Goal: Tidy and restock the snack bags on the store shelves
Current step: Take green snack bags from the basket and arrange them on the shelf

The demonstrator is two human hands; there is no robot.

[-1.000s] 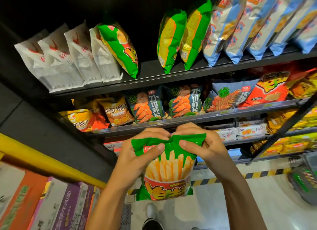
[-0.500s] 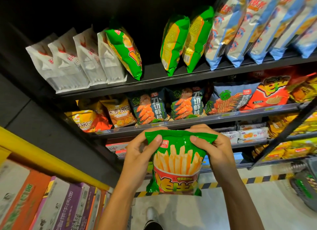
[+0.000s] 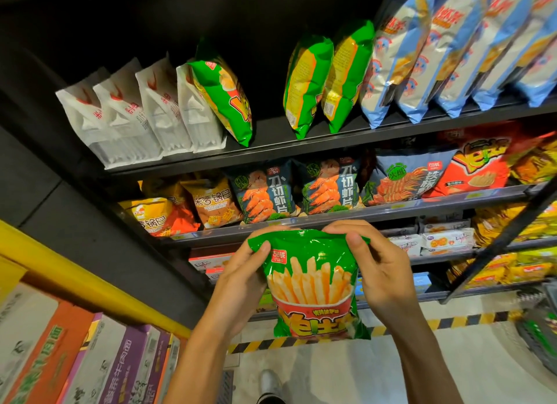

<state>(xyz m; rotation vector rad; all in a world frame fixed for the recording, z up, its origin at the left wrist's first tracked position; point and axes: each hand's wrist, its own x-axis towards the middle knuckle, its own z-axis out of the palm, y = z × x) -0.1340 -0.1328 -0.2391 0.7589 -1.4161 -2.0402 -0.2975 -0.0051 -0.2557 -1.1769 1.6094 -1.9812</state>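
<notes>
We hold a green fries bag (image 3: 310, 283) before the shelves.
Our left hand (image 3: 241, 280) and right hand (image 3: 379, 271) pinch its top corners, thumbs in front, the bag hanging below our fingers.

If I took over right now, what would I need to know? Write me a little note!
Left hand: grips the top left of the green fries bag.
Right hand: pinches its top right.
The bag hangs in the air below the top shelf, not on any shelf.
Done: bag picked up.
Left: probably stand it in the gap beside the green bags up top.
</notes>
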